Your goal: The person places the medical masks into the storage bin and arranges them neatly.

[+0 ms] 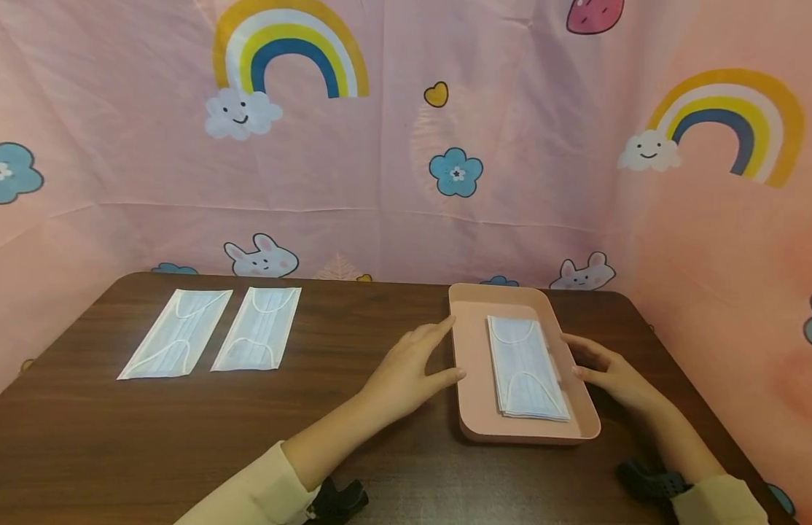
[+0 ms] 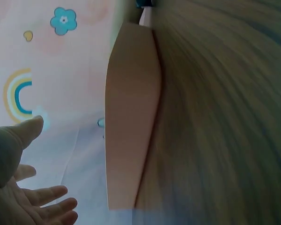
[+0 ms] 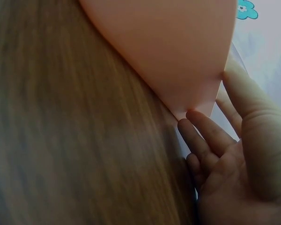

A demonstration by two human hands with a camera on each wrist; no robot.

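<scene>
So the pink tray (image 1: 468,357) sat on the right half of the dark wooden table (image 1: 353,437), with a small stack of pale blue face masks (image 1: 525,368) lying lengthwise inside it. The left hand (image 1: 409,372) was at the tray's left wall, fingers straight and spread wide, the thumb right at the rim and nothing held. The right hand (image 1: 606,368) mirrored it on the other side, fingers relaxed and loosely spread, fingertips at the right wall; the right wrist view showed those fingers (image 3: 201,136) touching the tray's outer wall (image 3: 178,56), not curled round it. From the left wrist view the left palm (image 2: 18,187) stood open just beside the tray's side (image 2: 131,131), though I couldn't tell for sure whether it touched there. Off to the left, well apart from the tray, two more masks lay flat side by side, the far-left mask (image 1: 176,333) and the second mask (image 1: 258,328), nothing between them and the hands but bare wood. A pink cloth backdrop (image 1: 406,146) with rainbows, flowers and bunnies closed in the table at the back and the right
</scene>
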